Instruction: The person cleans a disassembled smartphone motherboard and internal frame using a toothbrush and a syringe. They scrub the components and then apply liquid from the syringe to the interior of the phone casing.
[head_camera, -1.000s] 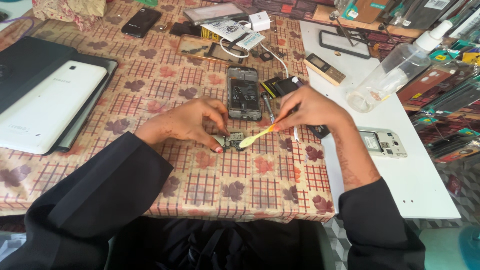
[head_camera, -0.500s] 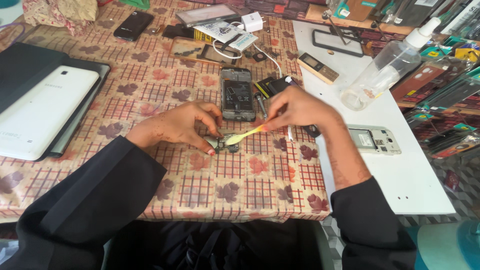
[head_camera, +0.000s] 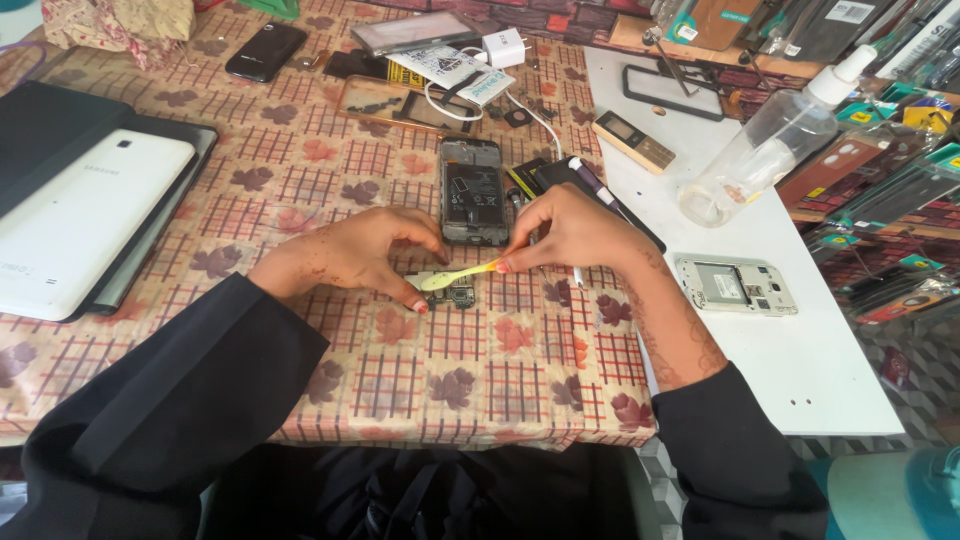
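Note:
My left hand (head_camera: 355, 250) rests on the patterned tablecloth (head_camera: 300, 170) and pins a small circuit board (head_camera: 455, 294) down with its fingertips. My right hand (head_camera: 570, 232) grips a small yellow brush (head_camera: 458, 276), whose head lies across the top of the board. Just beyond both hands lies an opened phone body (head_camera: 473, 191) with its insides showing. Black sleeves cover both forearms.
A white tablet (head_camera: 80, 220) on a dark case lies at the left. A black phone (head_camera: 265, 50), a phone frame (head_camera: 390, 103), a charger with cable (head_camera: 500, 48), a clear squeeze bottle (head_camera: 770, 140), a small remote-like handset (head_camera: 635, 140) and an open phone shell (head_camera: 735, 285) lie around.
The brush head has slid left across the board between my fingers. The camera view has shifted slightly; both hands stay over the same spot.

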